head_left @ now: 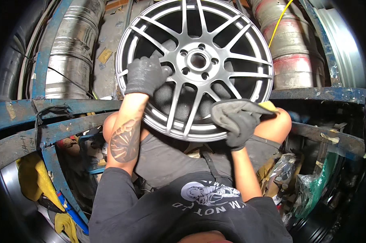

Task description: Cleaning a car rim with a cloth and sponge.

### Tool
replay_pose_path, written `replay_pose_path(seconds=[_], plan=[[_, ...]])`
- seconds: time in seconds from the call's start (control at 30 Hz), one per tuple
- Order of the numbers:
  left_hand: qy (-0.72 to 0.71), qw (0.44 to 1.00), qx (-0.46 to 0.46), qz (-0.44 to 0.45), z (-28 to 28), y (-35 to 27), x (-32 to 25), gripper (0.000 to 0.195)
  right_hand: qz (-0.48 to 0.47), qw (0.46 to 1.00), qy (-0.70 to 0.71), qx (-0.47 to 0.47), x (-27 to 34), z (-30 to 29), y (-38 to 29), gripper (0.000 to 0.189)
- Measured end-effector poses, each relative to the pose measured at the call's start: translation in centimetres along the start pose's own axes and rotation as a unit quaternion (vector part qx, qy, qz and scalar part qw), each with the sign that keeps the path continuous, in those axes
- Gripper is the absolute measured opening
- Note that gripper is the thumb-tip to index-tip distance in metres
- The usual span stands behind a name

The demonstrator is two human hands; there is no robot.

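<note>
A silver multi-spoke alloy wheel point(196, 78) faces me, tilted up in front of my lap, its lower rim between my knees. Dark openings show between the paired spokes, and bolt holes ring the centre bore. My left hand point(146, 74), in a dark grey glove, is curled around spokes on the wheel's left side. In my gloved right hand point(243, 129) is a folded grey cloth point(228, 109) with a yellow patch at its right end. That cloth overlaps the lower right rim; whether it presses on the metal I cannot tell.
Metal drums stand to the left point(72, 45) and right point(292, 45) beyond a worn blue metal frame point(79, 106). A yellow cord point(277, 27) crosses the right drum. Yellow cloths point(34, 176) hang at lower left near a blue tube point(70, 209). Clear and green plastic point(313, 191) lies lower right.
</note>
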State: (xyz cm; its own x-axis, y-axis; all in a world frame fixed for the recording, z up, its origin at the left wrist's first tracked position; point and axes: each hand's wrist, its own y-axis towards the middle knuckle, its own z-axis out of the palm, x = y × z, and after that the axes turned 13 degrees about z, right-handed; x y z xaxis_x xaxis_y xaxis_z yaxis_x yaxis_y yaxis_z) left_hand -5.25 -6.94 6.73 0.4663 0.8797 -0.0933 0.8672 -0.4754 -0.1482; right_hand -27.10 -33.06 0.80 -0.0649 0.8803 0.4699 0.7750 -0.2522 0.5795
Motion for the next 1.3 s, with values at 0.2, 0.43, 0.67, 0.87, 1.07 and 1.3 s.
replay_pose_path(seconds=[0.2, 0.43, 0.67, 0.87, 1.07, 1.3], plan=[[-0.11, 0.993, 0.013, 0.052, 0.7, -4.1, -3.8, 0.061, -0.084, 0.991, 0.054, 0.088, -10.4, -1.4, 8.5, 0.019], [-0.213, 0.964, 0.061, 0.149, 0.4, -7.1, -5.1, 0.063, -0.055, 0.94, -0.136, 0.308, -9.7, -1.7, 18.0, 0.018], [-0.305, 0.94, 0.046, 0.144, 2.5, -5.3, -1.7, 0.052, -0.084, 0.911, -0.303, 0.265, -2.1, 6.5, 11.8, 0.02], [-0.332, 0.927, 0.078, 0.155, 0.6, -5.2, -1.5, 0.053, 0.084, 0.93, -0.202, 0.296, -2.1, 6.8, 13.1, 0.032], [-0.288, 0.92, 0.037, 0.263, 0.8, -4.8, -0.5, 0.048, 0.224, 0.841, -0.026, 0.491, -4.6, 6.2, 15.7, 0.029], [-0.42, 0.859, -0.055, 0.288, 0.1, -3.5, 1.3, 0.032, -0.081, 0.95, -0.148, 0.264, 3.1, 2.1, 9.4, 0.028]])
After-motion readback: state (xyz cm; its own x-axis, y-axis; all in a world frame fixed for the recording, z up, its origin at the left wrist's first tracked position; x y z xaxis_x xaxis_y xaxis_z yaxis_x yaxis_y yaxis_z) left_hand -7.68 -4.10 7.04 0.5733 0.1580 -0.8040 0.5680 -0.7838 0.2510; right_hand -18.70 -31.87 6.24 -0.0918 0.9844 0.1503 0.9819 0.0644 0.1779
